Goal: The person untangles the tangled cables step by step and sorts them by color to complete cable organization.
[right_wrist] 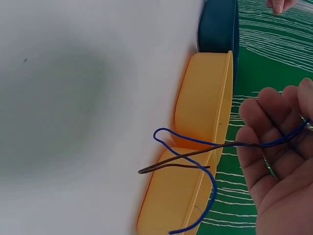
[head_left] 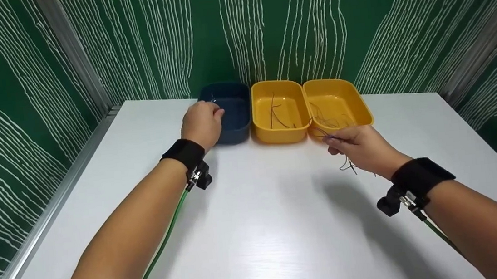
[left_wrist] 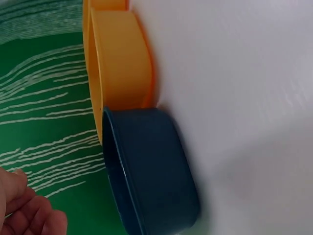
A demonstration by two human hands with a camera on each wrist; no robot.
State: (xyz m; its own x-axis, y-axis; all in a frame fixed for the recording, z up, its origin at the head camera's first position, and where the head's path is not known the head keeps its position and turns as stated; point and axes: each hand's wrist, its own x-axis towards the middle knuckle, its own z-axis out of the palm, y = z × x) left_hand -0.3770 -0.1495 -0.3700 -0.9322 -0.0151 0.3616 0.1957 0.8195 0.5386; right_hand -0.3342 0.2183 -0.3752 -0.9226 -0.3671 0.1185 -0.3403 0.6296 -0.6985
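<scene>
My left hand (head_left: 203,124) is over the near left side of a dark blue bin (head_left: 238,135), its thumb and fingers curled together. A tiny glint shows beyond its fingertips; whether the fingers pinch something is unclear. In the left wrist view, the left hand (left_wrist: 29,205) is partly cut off beside the bin's rim. My right hand (head_left: 363,146) holds thin wires in front of the right yellow bin (head_left: 356,122). From it, a blue wire (right_wrist: 213,188) and a brown wire (right_wrist: 186,155) hang in bent loops. The right hand's thumb tip is cut off in the right wrist view.
Between the other bins stands a middle yellow bin (head_left: 282,137) with several thin dark wires (head_left: 273,110) inside. Fine wires (head_left: 326,120) also lie in the right yellow bin. All bins stand on a white table (head_left: 257,230) against a green wall (head_left: 207,38) with white lines.
</scene>
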